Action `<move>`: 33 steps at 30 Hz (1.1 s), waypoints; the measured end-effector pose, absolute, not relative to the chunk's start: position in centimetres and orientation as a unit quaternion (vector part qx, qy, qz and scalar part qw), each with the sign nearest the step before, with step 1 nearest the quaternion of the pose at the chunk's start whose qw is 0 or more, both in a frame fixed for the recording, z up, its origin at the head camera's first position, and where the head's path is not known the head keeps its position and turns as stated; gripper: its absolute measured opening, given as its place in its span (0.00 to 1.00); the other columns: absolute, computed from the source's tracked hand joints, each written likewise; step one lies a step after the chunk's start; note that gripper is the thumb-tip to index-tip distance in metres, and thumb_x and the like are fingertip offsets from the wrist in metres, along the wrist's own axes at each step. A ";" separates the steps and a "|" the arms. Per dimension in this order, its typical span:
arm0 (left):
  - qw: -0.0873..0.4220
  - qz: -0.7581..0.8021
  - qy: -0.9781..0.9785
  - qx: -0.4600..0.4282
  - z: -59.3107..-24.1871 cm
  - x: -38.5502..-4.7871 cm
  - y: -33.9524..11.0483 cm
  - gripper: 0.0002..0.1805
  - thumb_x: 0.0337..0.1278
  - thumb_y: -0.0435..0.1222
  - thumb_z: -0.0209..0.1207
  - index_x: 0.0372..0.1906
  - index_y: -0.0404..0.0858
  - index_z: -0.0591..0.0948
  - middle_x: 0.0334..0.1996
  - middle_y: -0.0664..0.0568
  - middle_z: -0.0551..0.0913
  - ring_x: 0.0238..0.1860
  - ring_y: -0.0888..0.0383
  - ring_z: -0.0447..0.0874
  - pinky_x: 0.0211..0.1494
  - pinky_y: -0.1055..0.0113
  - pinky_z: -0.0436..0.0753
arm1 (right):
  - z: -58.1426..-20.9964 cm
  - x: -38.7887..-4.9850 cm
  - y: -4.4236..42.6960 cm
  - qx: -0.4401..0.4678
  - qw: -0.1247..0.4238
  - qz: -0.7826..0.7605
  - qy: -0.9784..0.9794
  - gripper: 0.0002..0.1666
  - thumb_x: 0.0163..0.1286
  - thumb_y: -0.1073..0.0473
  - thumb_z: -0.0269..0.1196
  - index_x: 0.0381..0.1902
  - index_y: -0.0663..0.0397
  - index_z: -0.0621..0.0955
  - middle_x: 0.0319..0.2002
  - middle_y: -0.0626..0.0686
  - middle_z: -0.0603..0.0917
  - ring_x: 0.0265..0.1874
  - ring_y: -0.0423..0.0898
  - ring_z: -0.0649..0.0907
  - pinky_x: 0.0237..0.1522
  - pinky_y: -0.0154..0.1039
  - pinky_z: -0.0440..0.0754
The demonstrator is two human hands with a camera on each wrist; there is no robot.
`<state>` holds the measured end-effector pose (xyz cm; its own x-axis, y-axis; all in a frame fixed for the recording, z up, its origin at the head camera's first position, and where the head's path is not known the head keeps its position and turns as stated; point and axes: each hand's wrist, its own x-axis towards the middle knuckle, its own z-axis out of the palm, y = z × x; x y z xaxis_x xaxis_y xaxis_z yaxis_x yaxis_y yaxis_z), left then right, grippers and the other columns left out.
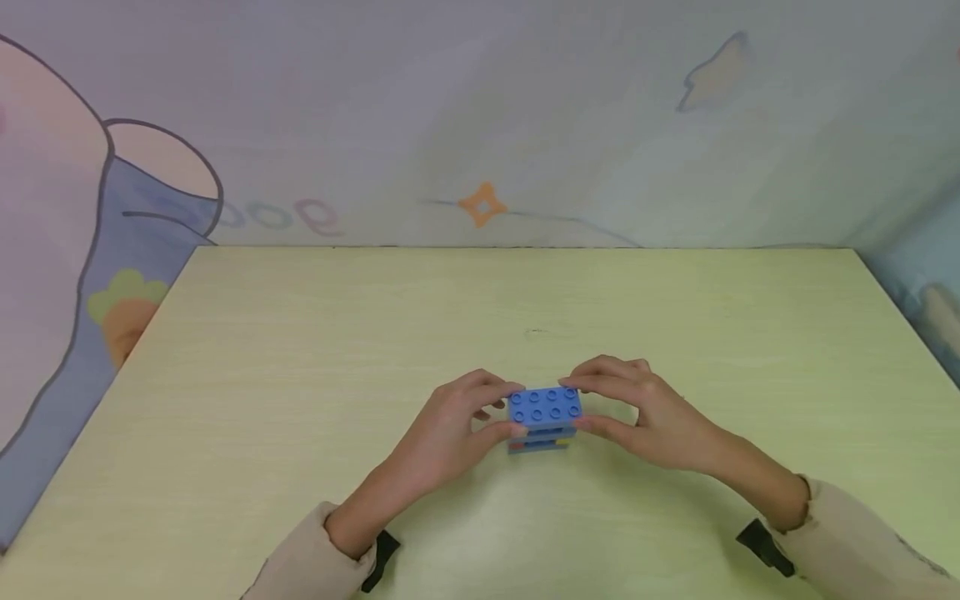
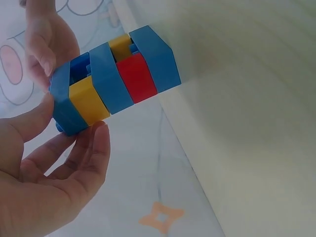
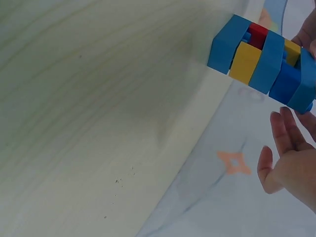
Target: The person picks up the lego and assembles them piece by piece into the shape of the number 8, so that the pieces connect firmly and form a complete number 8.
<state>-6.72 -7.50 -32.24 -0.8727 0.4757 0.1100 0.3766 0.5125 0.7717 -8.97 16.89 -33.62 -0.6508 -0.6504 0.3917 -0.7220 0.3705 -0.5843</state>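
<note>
A layered stack of toy building bricks stands on the table, its studded blue top brick (image 1: 545,406) facing up in the head view. Long blue bricks alternate with pairs of small ones: a yellow brick (image 2: 89,101) and a dark blue brick (image 3: 285,83) in the upper gap, a red brick (image 2: 137,78) and another yellow brick (image 3: 245,62) in the lower. My left hand (image 1: 450,427) pinches the top brick's left end between thumb and fingers. At its right end, my right hand (image 1: 654,412) pinches it likewise, thumb in front and index finger behind.
The pale wooden table (image 1: 337,333) extends around the stack. Behind it hangs a printed backdrop (image 1: 375,108) with cartoon shapes. Dark straps (image 1: 765,547) show at both sleeve cuffs.
</note>
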 end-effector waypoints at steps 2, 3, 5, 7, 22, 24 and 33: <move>0.063 0.433 0.866 0.242 -32.2 -6.8 -7.5 0.21 0.50 0.33 0.64 0.51 0.33 0.78 0.42 0.47 0.77 0.42 0.53 0.78 0.42 0.65 0.79 | -33.4 -9.0 17.1 0.413 0.036 0.380 -0.827 0.24 0.53 0.69 0.67 0.50 0.56 0.78 0.44 0.46 0.79 0.41 0.43 0.78 0.39 0.42 0.64; 0.065 0.435 0.865 0.240 -32.2 -6.9 -7.4 0.21 0.51 0.33 0.63 0.52 0.32 0.77 0.42 0.47 0.77 0.43 0.53 0.78 0.43 0.65 0.79 | -33.3 -9.1 17.1 0.411 0.031 0.382 -0.827 0.24 0.53 0.69 0.66 0.50 0.57 0.78 0.43 0.45 0.79 0.40 0.42 0.77 0.40 0.42 0.65; 0.070 0.441 0.864 0.234 -32.2 -7.1 -7.4 0.22 0.52 0.33 0.62 0.54 0.32 0.76 0.42 0.47 0.76 0.43 0.54 0.78 0.45 0.66 0.78 | -33.2 -9.3 17.1 0.398 0.021 0.386 -0.832 0.23 0.54 0.69 0.66 0.51 0.58 0.77 0.41 0.44 0.79 0.39 0.41 0.77 0.40 0.40 0.69; 0.075 0.451 0.860 0.227 -32.2 -7.4 -7.3 0.24 0.54 0.33 0.61 0.56 0.31 0.73 0.42 0.46 0.76 0.44 0.53 0.78 0.46 0.68 0.78 | -33.1 -9.6 17.1 0.375 0.008 0.394 -0.839 0.22 0.56 0.69 0.65 0.50 0.59 0.77 0.39 0.45 0.80 0.37 0.41 0.77 0.40 0.39 0.73; 0.207 0.519 0.818 0.137 -33.8 -10.0 -6.2 0.23 0.64 0.28 0.49 0.63 0.27 0.64 0.57 0.39 0.72 0.53 0.49 0.76 0.53 0.61 0.74 | -34.5 -13.0 16.5 0.165 -0.197 0.461 -0.849 0.20 0.69 0.62 0.53 0.53 0.73 0.73 0.41 0.61 0.82 0.34 0.48 0.83 0.45 0.43 0.78; 0.216 0.526 0.813 0.129 -34.2 -10.2 -6.0 0.23 0.63 0.27 0.48 0.63 0.27 0.64 0.57 0.39 0.72 0.53 0.49 0.75 0.53 0.61 0.74 | -35.0 -13.2 16.5 0.161 -0.207 0.452 -0.852 0.21 0.69 0.63 0.53 0.55 0.73 0.72 0.42 0.60 0.82 0.35 0.47 0.82 0.46 0.44 0.77; 0.227 0.510 0.823 0.110 -35.3 -10.8 -5.6 0.20 0.63 0.28 0.48 0.60 0.30 0.69 0.53 0.42 0.76 0.55 0.50 0.73 0.58 0.57 0.69 | -36.3 -13.9 16.5 0.191 -0.200 0.423 -0.863 0.17 0.69 0.67 0.51 0.53 0.72 0.74 0.50 0.63 0.75 0.46 0.54 0.76 0.51 0.48 0.73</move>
<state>-10.79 -5.63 -35.27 -0.8725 0.4124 -0.2622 -0.0512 0.4565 0.8882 -13.91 16.47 -36.31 -0.8470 -0.4985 -0.1846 -0.1595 0.5696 -0.8063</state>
